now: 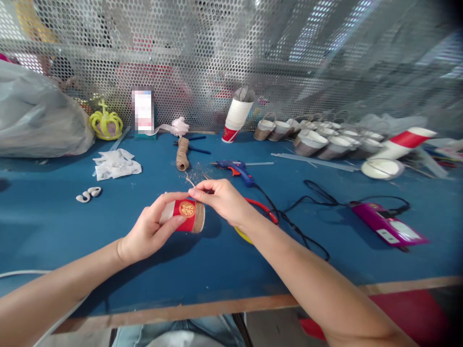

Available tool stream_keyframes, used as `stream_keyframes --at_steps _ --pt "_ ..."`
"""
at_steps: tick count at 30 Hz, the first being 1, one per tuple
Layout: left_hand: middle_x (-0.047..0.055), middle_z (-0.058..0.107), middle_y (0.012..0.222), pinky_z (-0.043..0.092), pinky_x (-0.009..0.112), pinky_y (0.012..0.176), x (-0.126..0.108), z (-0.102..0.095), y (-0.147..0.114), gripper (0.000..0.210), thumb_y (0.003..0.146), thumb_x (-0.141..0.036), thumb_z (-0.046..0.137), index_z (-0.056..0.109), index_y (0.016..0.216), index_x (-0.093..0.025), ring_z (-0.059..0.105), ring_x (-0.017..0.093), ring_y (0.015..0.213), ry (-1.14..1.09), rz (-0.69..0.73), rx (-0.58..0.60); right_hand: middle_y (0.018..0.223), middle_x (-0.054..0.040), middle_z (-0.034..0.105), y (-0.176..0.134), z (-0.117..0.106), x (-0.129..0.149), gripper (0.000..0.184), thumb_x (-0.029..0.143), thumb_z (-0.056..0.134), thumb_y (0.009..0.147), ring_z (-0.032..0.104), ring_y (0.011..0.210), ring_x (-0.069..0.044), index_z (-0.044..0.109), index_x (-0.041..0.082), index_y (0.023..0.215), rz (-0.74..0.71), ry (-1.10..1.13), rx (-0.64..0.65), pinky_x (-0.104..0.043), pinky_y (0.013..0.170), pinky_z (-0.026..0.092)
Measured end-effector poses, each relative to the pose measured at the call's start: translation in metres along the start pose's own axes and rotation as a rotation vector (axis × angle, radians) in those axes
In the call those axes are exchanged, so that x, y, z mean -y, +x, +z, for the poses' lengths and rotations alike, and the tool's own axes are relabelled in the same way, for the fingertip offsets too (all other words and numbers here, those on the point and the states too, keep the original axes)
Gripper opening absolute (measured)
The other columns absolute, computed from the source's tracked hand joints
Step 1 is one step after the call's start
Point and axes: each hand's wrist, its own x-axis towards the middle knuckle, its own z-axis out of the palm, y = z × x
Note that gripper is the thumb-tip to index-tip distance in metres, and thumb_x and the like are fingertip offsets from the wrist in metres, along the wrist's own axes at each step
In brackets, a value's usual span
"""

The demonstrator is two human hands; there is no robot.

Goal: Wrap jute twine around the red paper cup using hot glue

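My left hand [154, 224] is wrapped round a red and white paper cup [186, 222] with a gold emblem, lying on its side above the table. Brown twine [199, 217] is wound about the cup's right end. Thumb and fingers of my right hand [213, 195] pinch the loose strand of twine at the cup's upper edge. That strand runs up to a ball of twine [183, 155] on the table. Just beyond my right hand lies a blue glue gun [235, 167]. Partly hidden under my right forearm is a tool with red and yellow handles [261, 208].
Stacked paper cups [237, 115] stand at the back, with several twine-wrapped cups [311, 142] to their right. A purple power strip [388, 224] and black cords lie at right. White tissue [117, 164], earphones [88, 194], a yellow crown-shaped thing [105, 123] and a plastic bag [39, 113] are at left.
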Motion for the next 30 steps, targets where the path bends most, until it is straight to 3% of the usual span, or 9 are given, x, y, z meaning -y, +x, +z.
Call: stream_keyframes --at_steps 5,12,17,19,23,26,30 --pt "0.004 0.061 0.105 0.047 0.022 0.074 -0.001 0.000 0.000 0.031 0.084 -0.024 0.050 0.048 0.114 -0.020 0.059 0.014 0.084 -0.008 0.004 -0.017 0.065 -0.0009 0.062 0.002 0.001 -0.004 0.026 0.040 0.064 0.067 0.055 0.063 -0.013 0.066 0.015 0.069 -0.012 -0.047 0.015 -0.026 0.062 0.040" --pt "0.002 0.062 0.090 0.046 0.018 0.061 0.001 0.001 0.002 0.033 0.083 -0.029 0.051 0.047 0.115 -0.019 0.055 0.010 0.066 -0.145 -0.149 -0.078 0.075 -0.0051 0.063 0.003 -0.008 -0.004 0.032 0.044 0.052 0.079 0.058 0.066 -0.014 0.061 0.013 0.081 0.060 -0.111 -0.005 -0.027 0.061 0.046" --pt "0.002 0.061 0.090 0.046 0.019 0.065 0.003 0.001 0.005 0.033 0.083 -0.030 0.051 0.047 0.114 -0.018 0.055 0.010 0.070 -0.171 -0.177 -0.144 0.083 -0.0071 0.063 -0.006 -0.012 0.008 0.036 0.044 0.060 0.073 0.062 0.074 -0.016 0.057 0.014 0.091 0.189 0.054 0.255 -0.030 0.065 0.052" --pt "0.003 0.062 0.092 0.047 0.020 0.066 0.003 0.000 0.006 0.035 0.082 -0.030 0.052 0.047 0.115 -0.018 0.056 0.010 0.071 -0.172 -0.182 -0.131 0.085 -0.0071 0.063 -0.007 -0.012 0.010 0.038 0.040 0.066 0.069 0.063 0.073 -0.016 0.056 0.013 0.094 0.212 0.063 0.293 -0.032 0.067 0.052" --pt "0.002 0.063 0.085 0.049 0.021 0.061 0.003 -0.003 0.011 0.046 0.078 -0.035 0.058 0.044 0.118 -0.018 0.058 0.011 0.066 -0.387 -0.283 -0.152 0.088 -0.0068 0.065 -0.006 -0.009 0.003 0.047 0.033 0.070 0.066 0.063 0.080 -0.019 0.052 0.016 0.106 0.107 -0.043 0.260 -0.037 0.074 0.051" --pt "0.001 0.063 0.078 0.050 0.023 0.058 0.005 -0.004 0.015 0.048 0.077 -0.038 0.058 0.044 0.118 -0.018 0.060 0.012 0.063 -0.596 -0.418 -0.141 0.106 -0.0096 0.059 -0.010 -0.005 -0.004 0.054 0.031 0.072 0.063 0.060 0.091 -0.022 0.052 0.019 0.111 -0.052 -0.224 0.183 -0.037 0.079 0.050" --pt "0.001 0.063 0.074 0.049 0.021 0.058 0.007 -0.003 0.015 0.041 0.075 -0.036 0.060 0.053 0.109 -0.015 0.058 0.010 0.060 -0.598 -0.478 -0.078 0.116 -0.0116 0.052 -0.015 -0.006 -0.005 0.059 0.033 0.073 0.062 0.058 0.097 -0.022 0.053 0.016 0.114 -0.161 -0.352 0.202 -0.035 0.084 0.048"
